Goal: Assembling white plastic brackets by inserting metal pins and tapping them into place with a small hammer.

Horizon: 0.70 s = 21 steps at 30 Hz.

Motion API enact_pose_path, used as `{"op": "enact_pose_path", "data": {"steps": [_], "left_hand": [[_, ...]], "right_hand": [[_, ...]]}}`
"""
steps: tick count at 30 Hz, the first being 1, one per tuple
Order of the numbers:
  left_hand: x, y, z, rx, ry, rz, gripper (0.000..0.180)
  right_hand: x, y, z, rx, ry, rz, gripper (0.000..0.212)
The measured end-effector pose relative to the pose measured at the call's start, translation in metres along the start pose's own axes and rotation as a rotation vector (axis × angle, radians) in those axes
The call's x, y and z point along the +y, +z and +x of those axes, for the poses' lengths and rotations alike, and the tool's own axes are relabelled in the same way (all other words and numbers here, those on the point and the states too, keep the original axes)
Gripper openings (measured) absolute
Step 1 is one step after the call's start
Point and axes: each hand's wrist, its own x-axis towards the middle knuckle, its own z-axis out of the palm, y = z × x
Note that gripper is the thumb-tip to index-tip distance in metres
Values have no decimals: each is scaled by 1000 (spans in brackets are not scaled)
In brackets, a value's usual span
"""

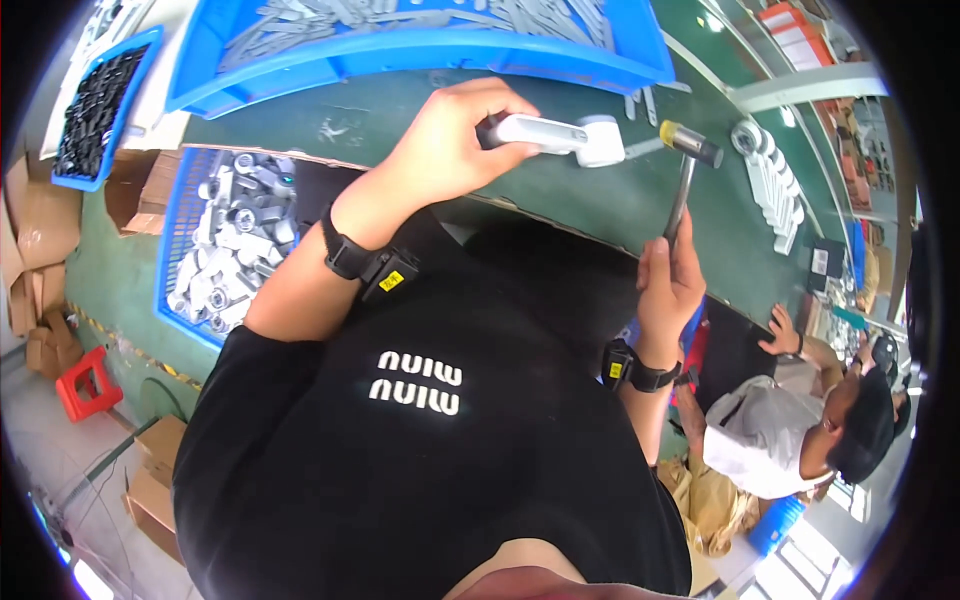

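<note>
The white lever-shaped part (545, 133) is in the left hand (478, 135), whose thumb and fingers close on its dark end; its round white end points away toward the right hand (672, 290). That hand is wrapped around the shaft of a small mallet (682, 195), held upright with its yellow-and-dark head above the fist. The head is near the part's round end, yet apart from it.

Below both hands is the green worktable (590, 210). A thin grey strip (645, 148) shows between the part and the mallet head. Just beyond the left hand stands a large blue bin (430, 50) of grey strips. To that hand's left, a blue crate (172, 250) holds white and grey fittings (235, 235). Right of the mallet, similar white parts (770, 190) lie in an overlapping row.

Farther left of the left hand is a smaller blue tray (70, 182) of black pieces (95, 115), and a red stool (90, 385) stands on the floor. Well right of the right hand sits a co-worker in white (760, 435).
</note>
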Motion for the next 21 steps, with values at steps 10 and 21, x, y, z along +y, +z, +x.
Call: {"op": "enact_pose_path", "data": {"steps": [10,21], "left_hand": [[41,24,24,70,277,254,40],[48,-6,56,227,294,379,17]], "right_hand": [[17,23,25,-37,126,225,55],[18,10,29,-70,242,472,58]]}}
